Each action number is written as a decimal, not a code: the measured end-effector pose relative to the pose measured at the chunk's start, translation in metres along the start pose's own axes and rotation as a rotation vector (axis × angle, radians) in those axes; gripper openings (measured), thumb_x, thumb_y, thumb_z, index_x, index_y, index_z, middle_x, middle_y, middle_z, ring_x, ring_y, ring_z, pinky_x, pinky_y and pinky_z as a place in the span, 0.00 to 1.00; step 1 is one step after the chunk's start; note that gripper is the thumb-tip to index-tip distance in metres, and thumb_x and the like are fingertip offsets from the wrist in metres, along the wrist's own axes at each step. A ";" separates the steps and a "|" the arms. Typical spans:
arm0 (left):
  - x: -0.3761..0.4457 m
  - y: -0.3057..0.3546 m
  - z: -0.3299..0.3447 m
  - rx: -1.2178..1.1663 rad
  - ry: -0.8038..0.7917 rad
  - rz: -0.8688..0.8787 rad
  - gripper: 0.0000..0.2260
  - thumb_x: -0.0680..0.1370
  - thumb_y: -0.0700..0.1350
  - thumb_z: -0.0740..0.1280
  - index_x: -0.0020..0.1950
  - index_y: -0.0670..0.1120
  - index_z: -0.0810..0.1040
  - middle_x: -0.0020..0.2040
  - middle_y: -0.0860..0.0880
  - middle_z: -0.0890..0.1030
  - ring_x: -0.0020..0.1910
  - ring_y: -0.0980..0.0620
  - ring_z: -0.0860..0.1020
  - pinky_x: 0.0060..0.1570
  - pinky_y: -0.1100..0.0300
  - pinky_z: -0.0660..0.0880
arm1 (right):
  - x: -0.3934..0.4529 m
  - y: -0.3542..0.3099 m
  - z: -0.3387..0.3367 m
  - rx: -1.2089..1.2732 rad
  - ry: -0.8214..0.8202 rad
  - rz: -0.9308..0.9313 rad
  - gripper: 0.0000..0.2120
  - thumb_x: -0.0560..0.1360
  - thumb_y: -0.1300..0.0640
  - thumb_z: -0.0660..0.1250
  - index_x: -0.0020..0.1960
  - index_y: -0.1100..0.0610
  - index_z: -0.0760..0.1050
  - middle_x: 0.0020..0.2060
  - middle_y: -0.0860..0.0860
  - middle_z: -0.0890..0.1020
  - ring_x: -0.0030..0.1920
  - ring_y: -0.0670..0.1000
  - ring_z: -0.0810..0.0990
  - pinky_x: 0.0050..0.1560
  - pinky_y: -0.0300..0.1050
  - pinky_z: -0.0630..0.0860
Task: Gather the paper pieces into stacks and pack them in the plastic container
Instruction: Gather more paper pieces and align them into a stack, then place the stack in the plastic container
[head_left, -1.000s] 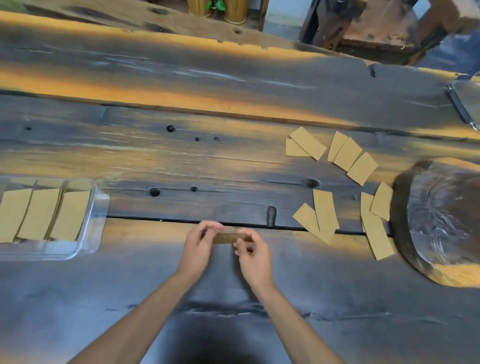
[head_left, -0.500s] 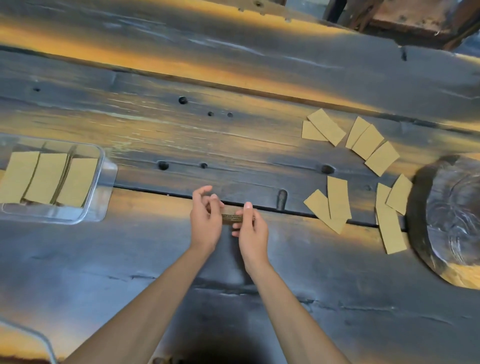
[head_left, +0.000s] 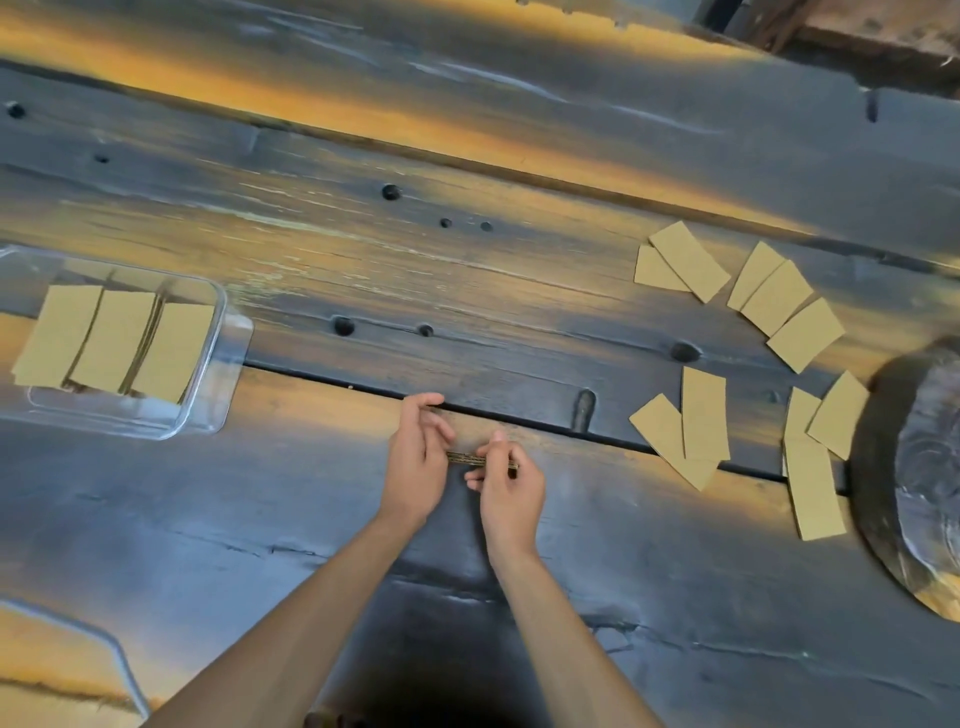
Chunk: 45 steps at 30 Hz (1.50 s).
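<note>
Weathered plank tabletop (head_left: 322, 519) fills my view. My left hand (head_left: 415, 462) and right hand (head_left: 506, 491) both pinch a thin stack (head_left: 467, 458) of paper pieces edge-on, low over the boards; over the last second they have closed in on it, squaring the edges. I judge it ready for the plastic container (head_left: 228, 353) at far left, already holding three stacks. Loose pieces (head_left: 691, 421) remain scattered to the right.

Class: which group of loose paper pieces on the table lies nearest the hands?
The crossed pair just right of the right hand; the other pieces lie farther right or farther back.
</note>
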<state>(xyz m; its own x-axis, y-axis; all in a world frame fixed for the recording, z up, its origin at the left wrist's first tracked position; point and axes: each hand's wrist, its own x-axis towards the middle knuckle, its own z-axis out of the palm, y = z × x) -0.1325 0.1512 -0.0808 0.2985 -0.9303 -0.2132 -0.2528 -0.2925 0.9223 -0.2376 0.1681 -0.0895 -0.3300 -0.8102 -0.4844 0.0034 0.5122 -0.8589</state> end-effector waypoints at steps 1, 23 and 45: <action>0.002 0.002 0.000 0.004 0.004 -0.009 0.14 0.80 0.29 0.52 0.61 0.40 0.70 0.39 0.45 0.77 0.37 0.58 0.75 0.43 0.69 0.72 | 0.003 -0.002 0.002 -0.021 0.023 0.001 0.19 0.82 0.49 0.63 0.34 0.54 0.78 0.27 0.51 0.81 0.28 0.48 0.82 0.35 0.41 0.78; 0.014 0.039 -0.130 0.485 -0.410 0.400 0.08 0.72 0.42 0.70 0.51 0.44 0.82 0.44 0.48 0.81 0.41 0.49 0.78 0.44 0.57 0.73 | -0.022 -0.063 0.062 -0.505 -0.090 -0.339 0.28 0.75 0.39 0.58 0.28 0.60 0.70 0.24 0.52 0.80 0.29 0.49 0.78 0.37 0.43 0.72; 0.090 0.008 -0.371 -0.231 -0.067 -0.440 0.12 0.75 0.42 0.73 0.56 0.38 0.81 0.53 0.38 0.84 0.51 0.43 0.83 0.60 0.52 0.77 | -0.106 -0.102 0.301 -0.150 -0.398 0.063 0.02 0.78 0.59 0.71 0.48 0.57 0.83 0.27 0.46 0.80 0.28 0.43 0.76 0.32 0.34 0.73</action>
<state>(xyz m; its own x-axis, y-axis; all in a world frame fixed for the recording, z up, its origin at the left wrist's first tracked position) 0.2336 0.1471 0.0271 0.2691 -0.7444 -0.6111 0.0961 -0.6106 0.7861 0.0809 0.1158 -0.0002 0.0568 -0.8079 -0.5866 -0.1355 0.5759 -0.8062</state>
